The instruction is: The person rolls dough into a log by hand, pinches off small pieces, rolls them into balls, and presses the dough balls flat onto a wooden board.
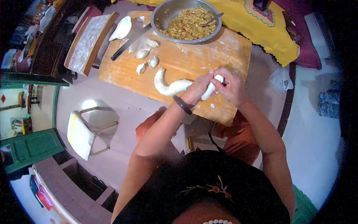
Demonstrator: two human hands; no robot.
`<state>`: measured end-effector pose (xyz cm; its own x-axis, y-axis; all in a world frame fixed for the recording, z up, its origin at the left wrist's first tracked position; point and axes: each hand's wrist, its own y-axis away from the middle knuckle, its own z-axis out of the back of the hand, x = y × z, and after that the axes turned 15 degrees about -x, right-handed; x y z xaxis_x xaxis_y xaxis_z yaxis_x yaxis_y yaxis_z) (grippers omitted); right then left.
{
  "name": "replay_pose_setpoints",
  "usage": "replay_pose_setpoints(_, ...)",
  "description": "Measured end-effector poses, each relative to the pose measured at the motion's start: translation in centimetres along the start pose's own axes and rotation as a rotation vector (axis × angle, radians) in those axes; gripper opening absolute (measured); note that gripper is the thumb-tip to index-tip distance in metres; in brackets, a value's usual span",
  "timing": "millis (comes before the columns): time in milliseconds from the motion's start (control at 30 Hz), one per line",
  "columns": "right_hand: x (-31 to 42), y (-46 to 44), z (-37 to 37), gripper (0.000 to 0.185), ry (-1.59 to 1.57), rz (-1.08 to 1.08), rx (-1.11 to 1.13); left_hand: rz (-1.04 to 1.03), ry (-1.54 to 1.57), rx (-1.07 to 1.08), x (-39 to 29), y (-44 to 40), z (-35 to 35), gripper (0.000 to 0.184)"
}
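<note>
A thick white dough rope (172, 89) curves over the floured wooden board, and a length of dough shows between my two hands. My left hand (200, 87), below a dark bracelet, is closed over the dough at the rope's right end. Beside it, my right hand (230, 85) has its fingers bent around the whitish dough end. Whether the dough is one piece under my left hand is hidden. Left of the rope lie several filled dumplings (143, 53). A small dough scrap (212, 106) rests near the board's front edge.
On the wooden board (209, 56), a metal bowl (164, 28) holds chopped filling and a spoon. A dark-handled knife (130, 42) and a white scoop-shaped thing (121, 28) lie at the left. A floured board (89, 42) leans beyond; a folding stool (80, 136) stands on the floor.
</note>
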<state>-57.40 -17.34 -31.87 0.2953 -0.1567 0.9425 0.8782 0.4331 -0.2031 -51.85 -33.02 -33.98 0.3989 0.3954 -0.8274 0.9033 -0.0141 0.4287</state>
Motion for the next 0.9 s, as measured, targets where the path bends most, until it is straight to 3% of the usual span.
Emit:
replay_pose_setpoints(267,1.1,0.7,-2.6,0.014,-0.125,-0.066,-0.035,0.080,0.146,-0.033,0.5,1.2,1.2,0.033)
replay_pose_setpoints(600,-0.9,1.2,-3.0,0.017,0.396,0.333,-0.099,-0.054,0.074,-0.059,0.4,2.7,1.6,0.039)
replay_pose_setpoints(700,0.2,1.0,-2.5,0.018,0.367,0.180,-0.002,-0.062,0.073,-0.045,0.0,2.8,1.6,0.041)
replay_pose_setpoints(800,-2.6,1.2,-4.1,0.010,0.250,0.392,-0.234,-0.104,0.154,-0.104,2.5,1.4,1.4,0.044)
replay_pose_setpoints(900,2.2,0.8,-2.9,0.011,0.191,0.184,-0.013,-0.229,0.146,-0.163,4.7,0.6,1.0,0.042)
